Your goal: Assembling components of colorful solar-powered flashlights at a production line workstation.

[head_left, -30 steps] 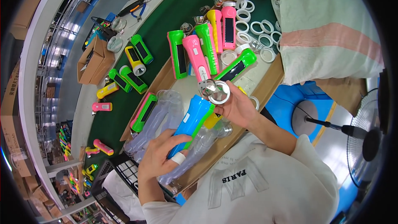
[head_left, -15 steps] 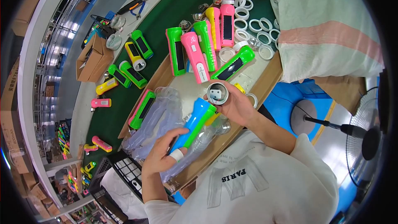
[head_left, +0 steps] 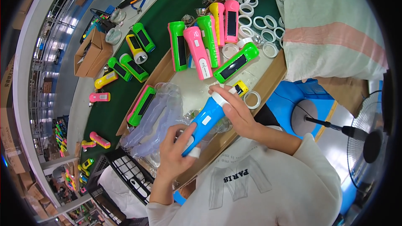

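A blue flashlight (head_left: 204, 121) lies slantwise between my hands, its wide head toward the upper right. My left hand (head_left: 175, 152) is closed round its lower end; a white band shows at one of those fingers. My right hand (head_left: 239, 113) wraps its fingers over the white ring cap (head_left: 218, 99), which sits on the flashlight's head. Just beyond lie a green flashlight (head_left: 236, 62) with a dark panel and a pink flashlight (head_left: 198, 54). A small yellow piece (head_left: 240, 88) and a loose white ring (head_left: 251, 100) are close to my right hand.
Clear plastic tubular parts (head_left: 157, 119) fill the near left of the cardboard tray (head_left: 272, 69). White rings (head_left: 247, 10) pile at its far end beside a large woven sack (head_left: 331, 29). More flashlights lie on the green belt (head_left: 157, 29). A fan (head_left: 372, 144) stands at right.
My right hand has brought the white ring cap onto the flashlight's head; before, it was held apart with its hollow inside showing. The flashlight has turned, so its blue side with a switch shows.
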`<state>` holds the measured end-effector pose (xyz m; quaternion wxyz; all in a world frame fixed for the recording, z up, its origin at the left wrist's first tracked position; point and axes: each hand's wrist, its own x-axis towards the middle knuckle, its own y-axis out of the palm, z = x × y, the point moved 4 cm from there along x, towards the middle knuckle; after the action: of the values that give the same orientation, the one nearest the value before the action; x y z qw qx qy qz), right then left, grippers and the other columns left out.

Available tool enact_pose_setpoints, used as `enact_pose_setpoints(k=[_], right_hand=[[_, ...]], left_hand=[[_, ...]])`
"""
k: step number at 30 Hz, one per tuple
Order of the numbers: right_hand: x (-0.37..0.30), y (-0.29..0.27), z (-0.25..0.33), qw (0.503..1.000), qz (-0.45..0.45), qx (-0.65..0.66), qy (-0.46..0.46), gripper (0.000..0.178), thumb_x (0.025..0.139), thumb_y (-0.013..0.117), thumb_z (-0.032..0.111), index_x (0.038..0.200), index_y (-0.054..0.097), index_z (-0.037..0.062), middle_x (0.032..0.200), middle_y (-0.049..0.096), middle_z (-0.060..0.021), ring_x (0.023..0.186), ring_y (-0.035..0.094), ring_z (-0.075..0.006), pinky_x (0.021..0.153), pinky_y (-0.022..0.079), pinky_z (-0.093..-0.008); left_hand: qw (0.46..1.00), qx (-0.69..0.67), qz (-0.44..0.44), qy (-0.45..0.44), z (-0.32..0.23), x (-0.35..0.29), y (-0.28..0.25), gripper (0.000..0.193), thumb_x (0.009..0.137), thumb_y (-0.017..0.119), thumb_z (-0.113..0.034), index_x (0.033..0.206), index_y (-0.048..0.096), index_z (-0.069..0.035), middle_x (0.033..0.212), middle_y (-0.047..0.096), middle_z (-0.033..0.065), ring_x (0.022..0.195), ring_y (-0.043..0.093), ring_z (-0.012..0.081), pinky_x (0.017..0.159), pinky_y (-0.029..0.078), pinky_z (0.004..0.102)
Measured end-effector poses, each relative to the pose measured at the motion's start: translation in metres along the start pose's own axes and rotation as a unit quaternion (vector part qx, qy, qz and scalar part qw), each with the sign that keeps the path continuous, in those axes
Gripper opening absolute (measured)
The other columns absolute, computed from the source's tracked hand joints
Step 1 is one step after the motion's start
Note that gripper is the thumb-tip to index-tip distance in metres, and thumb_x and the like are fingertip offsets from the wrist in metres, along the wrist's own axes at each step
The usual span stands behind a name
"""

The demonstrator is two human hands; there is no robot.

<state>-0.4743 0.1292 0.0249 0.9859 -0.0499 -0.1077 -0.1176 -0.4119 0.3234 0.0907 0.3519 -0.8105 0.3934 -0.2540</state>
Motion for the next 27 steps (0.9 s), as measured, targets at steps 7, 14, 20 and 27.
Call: enact_pose_setpoints(k=[7, 14, 20, 27], right_hand=[[0.006, -0.003, -0.012, 0.996, 0.003, 0.005, 0.087, 0.048, 0.102, 0.035, 0.031, 0.140, 0.040, 0.0021, 0.134, 0.048, -0.0176, 0.124, 0.046, -0.0261, 0.105, 0.033, -0.0360], [0.010, -0.030, 0.016, 0.991, 0.061, 0.095, 0.070, 0.044, 0.101, 0.039, 0.034, 0.132, 0.047, 0.0043, 0.119, 0.055, -0.0118, 0.113, 0.050, -0.0205, 0.099, 0.037, -0.0325], [-0.014, -0.024, 0.073, 0.976, 0.056, -0.083, -0.192, 0.040, 0.091, 0.054, 0.022, 0.122, 0.053, -0.0038, 0.118, 0.056, -0.0191, 0.109, 0.056, -0.0366, 0.094, 0.044, -0.0422], [0.022, -0.021, -0.028, 0.964, 0.010, 0.147, 0.223, 0.044, 0.101, 0.040, 0.033, 0.127, 0.050, -0.0006, 0.108, 0.060, -0.0129, 0.096, 0.059, -0.0195, 0.088, 0.046, -0.0309]], left_hand=[[0.955, -0.249, 0.003, -0.162, 0.022, 0.001, 0.024, 0.067, 0.067, 0.073, -0.004, 0.131, 0.054, -0.009, 0.116, 0.062, 0.0155, 0.080, 0.064, 0.0245, 0.067, 0.052, 0.0333], [0.990, 0.048, -0.066, 0.111, 0.002, 0.006, 0.021, 0.063, 0.061, 0.078, -0.004, 0.122, 0.061, -0.009, 0.116, 0.061, 0.0189, 0.081, 0.064, 0.0324, 0.067, 0.053, 0.0358], [0.936, -0.351, 0.039, -0.006, 0.001, -0.005, 0.013, 0.056, 0.066, 0.079, -0.006, 0.119, 0.062, 0.001, 0.112, 0.065, 0.0197, 0.094, 0.067, 0.0266, 0.083, 0.051, 0.0327], [0.990, 0.106, -0.024, 0.092, -0.024, 0.022, 0.015, 0.058, 0.063, 0.076, -0.005, 0.120, 0.064, -0.012, 0.112, 0.063, 0.0164, 0.080, 0.064, 0.0277, 0.066, 0.052, 0.0340]])
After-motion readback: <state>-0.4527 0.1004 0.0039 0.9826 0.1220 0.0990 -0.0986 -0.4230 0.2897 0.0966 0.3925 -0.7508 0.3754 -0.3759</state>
